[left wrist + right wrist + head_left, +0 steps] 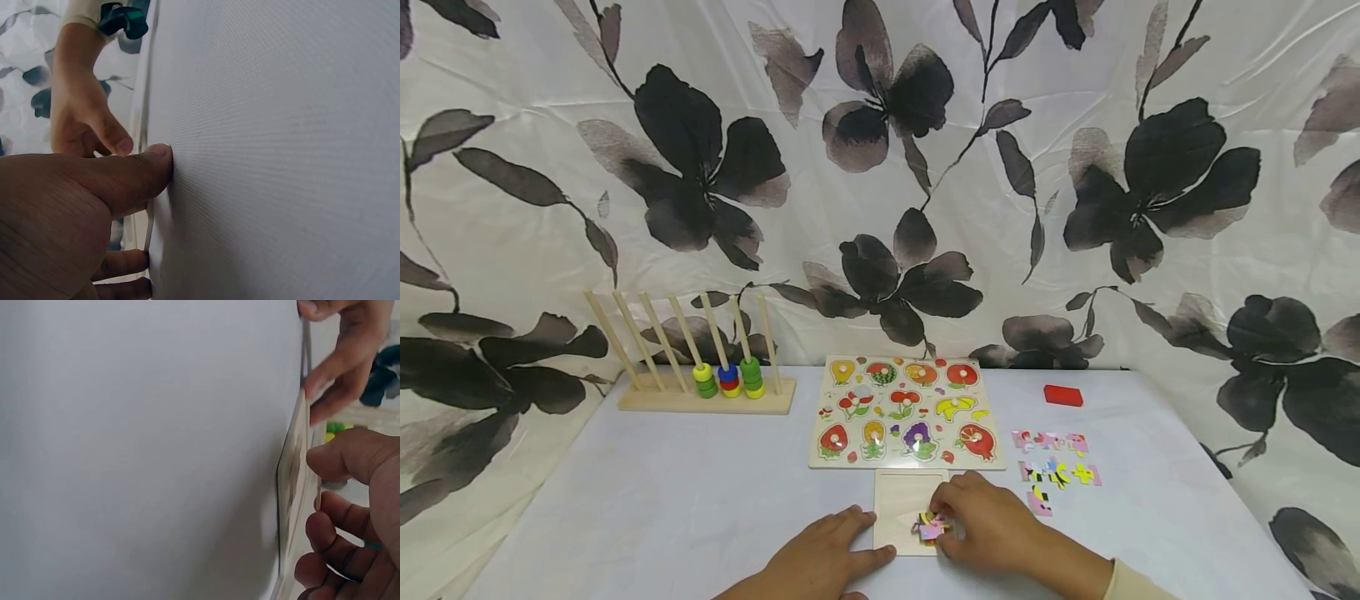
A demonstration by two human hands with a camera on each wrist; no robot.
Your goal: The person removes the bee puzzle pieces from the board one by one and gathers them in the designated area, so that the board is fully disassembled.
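Note:
A small square wooden puzzle tray (895,496) lies on the table in the head view. Over its lower right part, my right hand (996,525) pinches a pink, yellow and black jigsaw piece (929,528) between thumb and fingers. Seen from the right wrist, the piece is a thin edge (319,499) at the fingertips, just above the tray (294,481). My left hand (823,554) rests at the tray's left side, fingers extended, with the index fingertip and thumb at its edge. In the left wrist view, the left thumb (140,175) stretches along the white tabletop.
Loose jigsaw pieces (1058,475) lie in rows right of the tray, with a red block (1063,396) behind them. A fruit peg puzzle board (816,450) stands directly beyond the tray. At the back left is a wooden peg stand (700,402) with coloured rings. A floral cloth (865,208) hangs behind.

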